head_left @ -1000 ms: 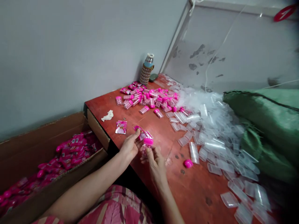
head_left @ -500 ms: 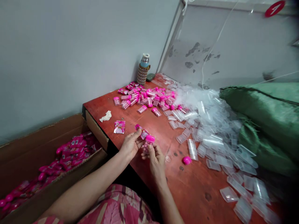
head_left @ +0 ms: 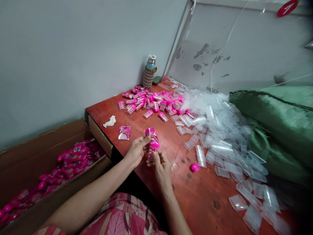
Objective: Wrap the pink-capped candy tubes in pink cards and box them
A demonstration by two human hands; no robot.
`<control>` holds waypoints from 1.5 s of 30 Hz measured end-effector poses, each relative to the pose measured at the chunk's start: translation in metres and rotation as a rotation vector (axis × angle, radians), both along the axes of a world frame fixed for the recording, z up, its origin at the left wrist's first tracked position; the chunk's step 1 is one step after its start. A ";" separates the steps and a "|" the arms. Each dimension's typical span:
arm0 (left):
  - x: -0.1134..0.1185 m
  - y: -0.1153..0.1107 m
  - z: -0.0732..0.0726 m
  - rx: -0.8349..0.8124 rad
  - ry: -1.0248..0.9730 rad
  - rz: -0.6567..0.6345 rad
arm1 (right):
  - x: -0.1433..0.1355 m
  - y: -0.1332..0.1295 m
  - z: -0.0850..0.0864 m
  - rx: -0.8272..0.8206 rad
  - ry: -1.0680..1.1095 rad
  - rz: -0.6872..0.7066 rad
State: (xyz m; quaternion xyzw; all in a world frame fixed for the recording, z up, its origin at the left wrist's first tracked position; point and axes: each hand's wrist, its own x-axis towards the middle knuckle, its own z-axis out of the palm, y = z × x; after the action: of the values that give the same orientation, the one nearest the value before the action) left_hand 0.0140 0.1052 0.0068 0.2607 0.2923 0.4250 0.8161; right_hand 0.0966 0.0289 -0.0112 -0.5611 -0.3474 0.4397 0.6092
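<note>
Over the table's near edge, my left hand [head_left: 138, 149] pinches a shiny pink printed wrapper [head_left: 152, 134]. My right hand [head_left: 161, 166] grips a small clear candy tube [head_left: 151, 154] with a pink cap and round pink candies inside. The wrapper lies over the capped end of the tube; how far the tube sits inside it I cannot tell. A flat pink packet [head_left: 124, 133] rests on the table left of my hands. To the right lie a loose pink cap [head_left: 195, 167] and a thin clear ring [head_left: 175, 166].
Filled pink-capped tubes [head_left: 156, 103] are heaped at the back of the red table [head_left: 195, 202]. Empty clear tubes [head_left: 225, 150] spread along the right, beside a green sack [head_left: 274, 130]. A cardboard box [head_left: 61, 187] holding wrapped pink packs stands left. A flask [head_left: 149, 73] stands by the wall.
The wrapper, earlier crumpled beside the tube's cap, now covers the capped end. My hands have drawn closer together around tube and wrapper.
</note>
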 end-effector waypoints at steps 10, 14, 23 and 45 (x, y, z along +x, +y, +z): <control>-0.002 0.002 0.000 0.041 0.145 -0.162 | 0.000 -0.002 -0.001 0.009 -0.053 -0.025; -0.006 0.007 0.003 0.158 0.222 -0.219 | 0.004 -0.002 0.001 0.015 0.112 0.071; -0.005 0.003 0.000 0.179 0.232 -0.173 | 0.004 -0.004 0.002 0.004 -0.057 0.004; -0.022 -0.005 0.013 0.153 0.243 -0.228 | -0.008 -0.012 0.008 0.061 -0.059 -0.006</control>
State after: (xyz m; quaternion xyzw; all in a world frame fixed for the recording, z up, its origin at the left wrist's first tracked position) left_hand -0.0075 0.1003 0.0196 0.4031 0.3240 0.3159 0.7955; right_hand 0.0882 0.0172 -0.0036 -0.5558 -0.3769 0.4104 0.6169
